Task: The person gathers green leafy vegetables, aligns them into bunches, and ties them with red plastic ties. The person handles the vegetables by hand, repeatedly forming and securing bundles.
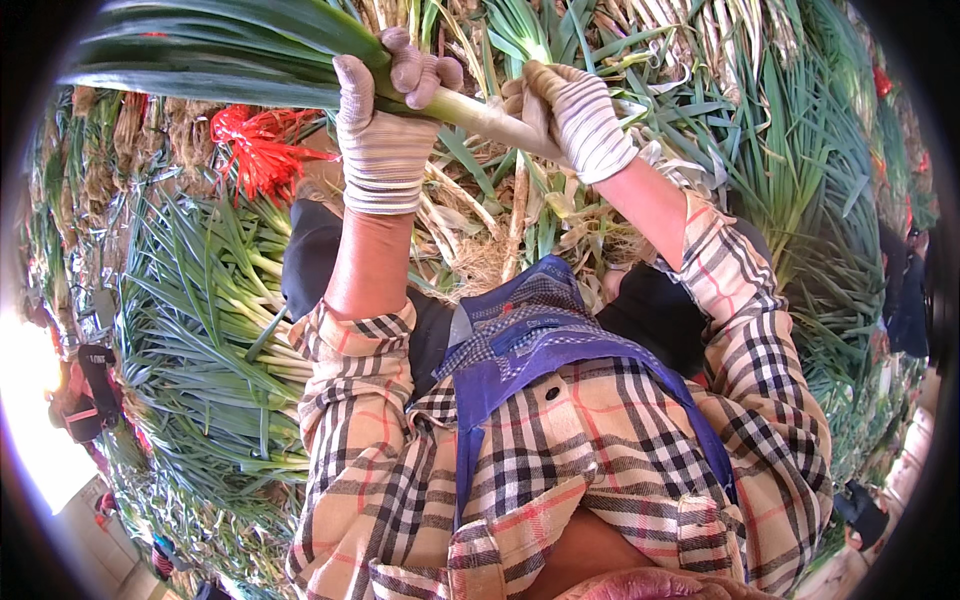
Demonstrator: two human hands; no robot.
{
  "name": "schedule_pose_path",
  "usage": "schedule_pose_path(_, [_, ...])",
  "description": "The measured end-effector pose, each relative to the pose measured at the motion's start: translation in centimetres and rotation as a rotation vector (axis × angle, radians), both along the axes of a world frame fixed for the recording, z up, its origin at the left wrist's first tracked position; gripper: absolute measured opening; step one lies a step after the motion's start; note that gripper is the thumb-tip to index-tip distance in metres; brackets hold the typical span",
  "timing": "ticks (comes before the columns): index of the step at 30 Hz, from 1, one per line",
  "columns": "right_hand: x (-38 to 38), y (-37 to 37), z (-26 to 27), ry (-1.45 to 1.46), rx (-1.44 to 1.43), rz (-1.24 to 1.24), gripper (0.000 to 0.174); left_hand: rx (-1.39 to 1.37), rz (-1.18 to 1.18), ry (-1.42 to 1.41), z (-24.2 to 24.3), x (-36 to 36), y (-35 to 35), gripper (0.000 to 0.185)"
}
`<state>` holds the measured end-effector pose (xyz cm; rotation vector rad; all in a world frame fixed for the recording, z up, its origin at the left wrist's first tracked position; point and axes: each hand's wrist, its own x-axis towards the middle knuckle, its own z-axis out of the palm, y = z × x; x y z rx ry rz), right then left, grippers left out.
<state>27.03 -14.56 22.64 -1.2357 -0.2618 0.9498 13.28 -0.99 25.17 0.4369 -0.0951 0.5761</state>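
Note:
Both my hands wear striped knit gloves and hold one large leek [480, 116] across the top of the view. My left hand [394, 112] is wrapped around the stalk where the green leaves begin. Its broad dark-green leaves [217, 52] reach out to the upper left. At the pale lower end, my right hand [574, 116] grips the white shank; that end is partly hidden by the glove. Beneath the leek lie loose stalks, dry peelings and stringy roots [480, 262].
To the left is a pile of trimmed leeks [217, 330], white ends towards me. A bundle of red plastic strands [259, 150] lies above it. More leeks with long leaves [787, 165] are heaped at the right. Another person [86, 394] is partly visible at the far left.

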Motion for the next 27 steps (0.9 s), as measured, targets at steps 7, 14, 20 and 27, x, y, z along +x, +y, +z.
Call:
schedule_pose_path(7, [5.5,-1.9,1.1,0.002,0.009,-0.116,0.04,-0.109,0.065,-0.088,0.9,-2.2,2.6,0.039])
schedule_pose_path(14, [18.4,-9.6,3.0,-0.405,-0.233,-0.707,0.034,-0.185,0.133,-0.129,1.1,-8.2,6.1,0.038])
schedule_pose_path(20, [33.0,-22.3,-4.0,-0.4,-0.649,-0.887,0.035,-0.134,0.189,-0.126,0.3,-13.9,8.4,0.04])
schedule_pose_path(27, [22.5,-15.4,-3.2,-0.996,-0.991,0.21,0.058,0.091,0.35,0.127,-0.1,-14.7,7.5,0.049])
